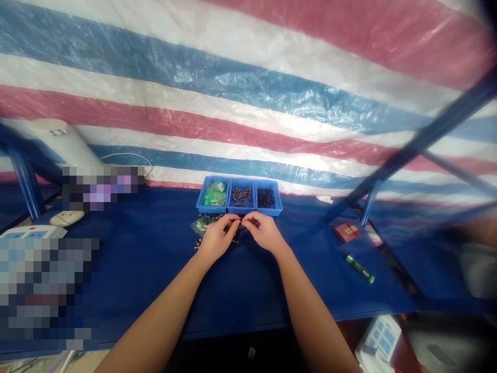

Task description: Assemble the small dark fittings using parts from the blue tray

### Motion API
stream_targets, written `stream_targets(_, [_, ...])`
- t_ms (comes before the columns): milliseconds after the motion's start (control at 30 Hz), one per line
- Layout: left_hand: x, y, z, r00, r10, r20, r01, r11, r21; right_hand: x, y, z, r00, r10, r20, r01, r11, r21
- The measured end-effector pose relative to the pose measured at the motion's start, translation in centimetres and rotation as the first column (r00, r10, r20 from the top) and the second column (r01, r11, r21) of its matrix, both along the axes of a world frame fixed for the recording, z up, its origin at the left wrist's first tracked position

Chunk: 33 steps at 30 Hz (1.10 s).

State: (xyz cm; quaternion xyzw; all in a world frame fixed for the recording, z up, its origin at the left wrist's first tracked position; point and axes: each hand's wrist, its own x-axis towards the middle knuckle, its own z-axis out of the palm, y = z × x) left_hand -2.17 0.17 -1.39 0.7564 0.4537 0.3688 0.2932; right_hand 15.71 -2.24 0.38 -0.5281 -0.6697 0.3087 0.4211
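Note:
My left hand point(218, 235) and my right hand point(264, 231) meet fingertip to fingertip over the blue tabletop, both closed in a pinch. Between the fingertips is something small and dark, too tiny to name. Just beyond them stand three blue bins in a row. The left bin point(199, 203) holds green pieces in clear plastic, the middle bin point(241, 210) small metallic parts point(241, 195), the right bin point(268, 211) small black parts point(266, 198). Beside and partly behind my left hand lie a green board-like piece point(202, 224) and several loose small parts point(198, 242).
A green tube-like packet point(360, 269) and a dark red box point(347, 232) lie on the right of the blue table point(310, 269). Blue metal frame bars point(411, 145) slant up at the right. A power strip point(382, 339) sits below the right edge; another point(34, 231) is at left.

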Motion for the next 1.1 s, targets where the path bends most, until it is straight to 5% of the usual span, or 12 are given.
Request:
stream_targets(467, [0.02, -0.17, 0.36, 0.999, 0.026, 0.047, -0.026, 1.000, -0.018, -0.31, -0.04, 0.26, 0.993, -0.075, -0.091, 0.084, 0.991, 0.103])
stream_targets(1100, [-0.01, -0.03, 0.29, 0.999, 0.019, 0.043, -0.020, 1.000, 0.011, -0.81, -0.12, -0.03, 0.990, -0.097, -0.103, 0.106, 0.990, 0.089])
